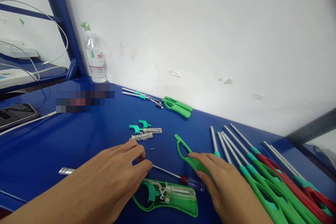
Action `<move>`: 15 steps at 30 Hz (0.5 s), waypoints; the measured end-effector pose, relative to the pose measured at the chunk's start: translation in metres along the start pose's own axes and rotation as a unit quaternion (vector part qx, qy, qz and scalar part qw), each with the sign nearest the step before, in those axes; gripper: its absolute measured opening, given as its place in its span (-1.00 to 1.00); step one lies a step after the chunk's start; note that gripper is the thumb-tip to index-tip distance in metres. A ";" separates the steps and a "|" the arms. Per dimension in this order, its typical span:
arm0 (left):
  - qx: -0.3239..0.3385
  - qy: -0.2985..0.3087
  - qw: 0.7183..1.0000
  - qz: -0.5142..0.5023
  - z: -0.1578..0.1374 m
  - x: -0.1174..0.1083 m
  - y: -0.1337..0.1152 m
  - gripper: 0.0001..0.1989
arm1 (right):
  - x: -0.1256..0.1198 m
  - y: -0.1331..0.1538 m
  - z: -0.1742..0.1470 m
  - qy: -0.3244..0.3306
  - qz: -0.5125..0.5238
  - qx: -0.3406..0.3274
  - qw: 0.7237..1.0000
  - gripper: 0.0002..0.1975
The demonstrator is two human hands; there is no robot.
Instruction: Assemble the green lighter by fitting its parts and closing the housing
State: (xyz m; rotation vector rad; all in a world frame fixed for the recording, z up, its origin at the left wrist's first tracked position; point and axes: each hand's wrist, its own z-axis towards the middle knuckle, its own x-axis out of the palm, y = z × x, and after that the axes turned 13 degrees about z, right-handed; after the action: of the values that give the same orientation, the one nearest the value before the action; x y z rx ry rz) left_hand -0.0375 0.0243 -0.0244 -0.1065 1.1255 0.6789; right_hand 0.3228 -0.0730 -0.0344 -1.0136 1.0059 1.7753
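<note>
The left hand [118, 175] lies palm down, fingers curled at the screwdriver [178, 176] shaft, above the opened lighter [168, 197]. The right hand [225, 182] rests flat, fingers loosely on a green shell [187, 155], gripping nothing firmly.

A single head-worn view looks forward and down, tilted, close over the blue surface [39, 140]. The white wall [210, 24] fills the upper frame; both forearms enter from the bottom edge.
</note>
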 end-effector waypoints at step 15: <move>-0.021 0.034 0.997 -0.073 0.016 -0.006 -0.007 -0.74 | 0.010 -0.015 -0.016 -0.018 -0.041 0.086 0.995 -0.87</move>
State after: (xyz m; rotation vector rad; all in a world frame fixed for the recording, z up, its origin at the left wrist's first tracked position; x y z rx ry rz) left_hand -0.0230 0.0229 -0.0141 -0.2469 1.1568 0.5713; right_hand 0.3372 -0.0795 -0.0530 -0.8993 1.0593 1.6043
